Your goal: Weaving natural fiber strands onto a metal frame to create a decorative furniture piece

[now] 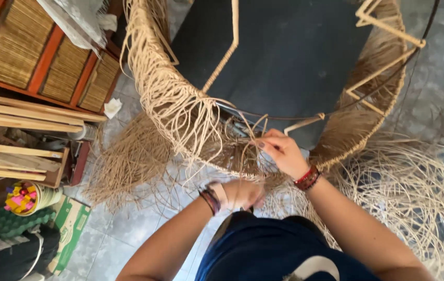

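Note:
A large round frame (154,67) wrapped in pale rattan strands stands in front of me, with loose strands hanging from its near rim. My right hand (283,151) reaches over that rim and pinches rattan strands (242,130) at a thin dark wire. My left hand (242,193) sits lower, under the rim, closed around a bundle of hanging strands. Both wrists wear bead bracelets. A dark mat (289,57) lies inside the frame.
Loose rattan (414,192) lies heaped on the tiled floor at right, more fibre (128,161) at left. Wooden slats (19,114) and a red-framed reed panel (40,52) stand at left. A bucket of coloured bits (24,198), a green egg tray (14,221) and a cardboard box (71,229) sit lower left.

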